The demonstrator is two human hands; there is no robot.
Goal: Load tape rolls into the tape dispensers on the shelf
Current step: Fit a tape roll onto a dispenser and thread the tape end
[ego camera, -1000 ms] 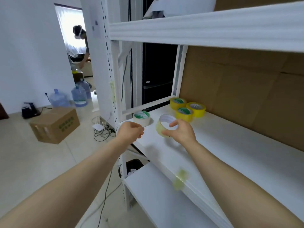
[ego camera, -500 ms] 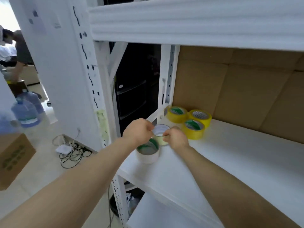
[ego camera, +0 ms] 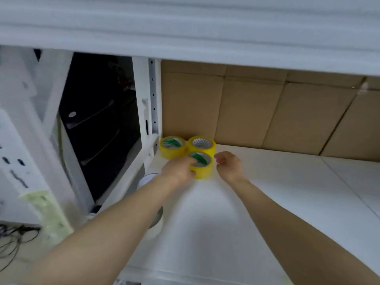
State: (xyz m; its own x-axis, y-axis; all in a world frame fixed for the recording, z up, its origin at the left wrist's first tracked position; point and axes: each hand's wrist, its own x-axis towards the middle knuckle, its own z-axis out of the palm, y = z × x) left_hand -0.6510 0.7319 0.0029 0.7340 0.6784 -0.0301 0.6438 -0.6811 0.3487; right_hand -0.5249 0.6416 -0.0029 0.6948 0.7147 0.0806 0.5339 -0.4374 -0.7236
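Three yellow tape rolls stand in the back left corner of the white shelf (ego camera: 267, 202). The nearest yellow roll (ego camera: 202, 168) has a green label in its core; the other two, the left one (ego camera: 172, 148) and the right one (ego camera: 202, 145), sit behind it. My left hand (ego camera: 177, 170) grips the nearest roll from the left, with fingers over its rim. My right hand (ego camera: 229, 167) hovers just right of that roll, fingers apart and empty. Two pale rolls, one farther back (ego camera: 147, 178) and one nearer (ego camera: 157, 222), lie partly hidden under my left forearm. No tape dispenser is in view.
An upper shelf board (ego camera: 185, 27) hangs low overhead. Brown cardboard (ego camera: 267, 112) lines the back. A white upright post (ego camera: 147, 103) stands at the left corner, with a dark cabinet (ego camera: 98, 120) beyond it. Cables (ego camera: 14, 241) lie on the floor at the lower left.
Both hands have left the pale roll near the shelf's front left and reached back to the yellow rolls. My left hand has taken hold of the nearest one. The camera has moved closer.
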